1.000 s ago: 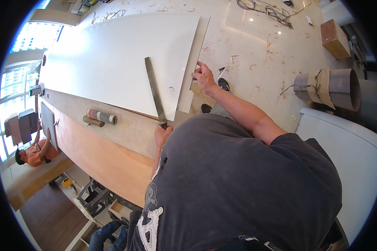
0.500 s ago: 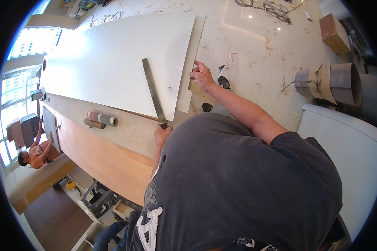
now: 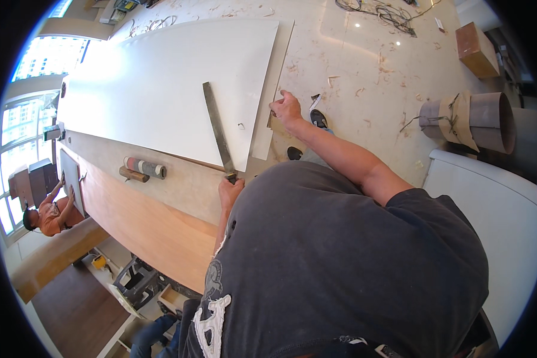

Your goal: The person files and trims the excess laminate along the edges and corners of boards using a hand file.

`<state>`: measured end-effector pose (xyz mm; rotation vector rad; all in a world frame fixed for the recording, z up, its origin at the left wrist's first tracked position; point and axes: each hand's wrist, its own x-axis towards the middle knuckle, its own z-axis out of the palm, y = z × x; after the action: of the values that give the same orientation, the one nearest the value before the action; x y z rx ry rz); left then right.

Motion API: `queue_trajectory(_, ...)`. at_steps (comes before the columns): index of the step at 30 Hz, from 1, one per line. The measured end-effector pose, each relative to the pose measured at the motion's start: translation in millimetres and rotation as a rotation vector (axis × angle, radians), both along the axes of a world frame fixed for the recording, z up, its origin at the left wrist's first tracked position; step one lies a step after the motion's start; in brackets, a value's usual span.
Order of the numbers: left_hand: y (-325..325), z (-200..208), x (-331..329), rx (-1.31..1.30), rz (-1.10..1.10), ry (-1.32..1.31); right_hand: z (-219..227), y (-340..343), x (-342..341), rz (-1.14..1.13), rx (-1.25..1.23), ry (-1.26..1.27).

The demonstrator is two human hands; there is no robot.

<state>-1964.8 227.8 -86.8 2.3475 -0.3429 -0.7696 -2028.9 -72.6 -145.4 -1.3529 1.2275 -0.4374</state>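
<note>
A large white board (image 3: 161, 89) lies flat on a long workbench. A long grey metal straightedge (image 3: 216, 128) rests across it at a slant. My left hand (image 3: 230, 192) is closed at the near end of the straightedge, at the board's near edge; what it pinches there is too small to tell. With the arm stretched out, my right hand (image 3: 286, 109) grips the board's right edge, fingers curled over it. My dark grey shirt hides the bench below.
A taped roll (image 3: 144, 167) and a wooden handle (image 3: 132, 175) lie on the beige sheet beside a brown plywood sheet (image 3: 149, 221). Another person (image 3: 45, 212) works at far left. On the chip-strewn floor: grey rolled material (image 3: 468, 119), a cardboard box (image 3: 476, 49), cables (image 3: 382, 11). A white panel (image 3: 495, 197) is on the right.
Both hands stay where they were on the straightedge end and the board edge. The person at far left has raised both arms toward the bench end.
</note>
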Motion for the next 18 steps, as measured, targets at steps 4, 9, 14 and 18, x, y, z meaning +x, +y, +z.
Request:
queue_trajectory(4, 12, -11, 5, -0.036, 0.012, -0.002, 0, 5, 4, -0.028, 0.202, -0.283)
queue_trajectory(9, 14, -10, 4, -0.033, 0.022, -0.006, 4, 16, -16, 0.065, 0.281, -0.318)
queue_trajectory(14, 9, -7, 5, 0.008, -0.008, 0.024, 5, 18, -17, -0.135, -0.010, -0.209)
queue_trajectory(18, 9, -8, 4, 0.008, -0.001, 0.025, 35, 15, -5, -0.049, -0.029, -0.133)
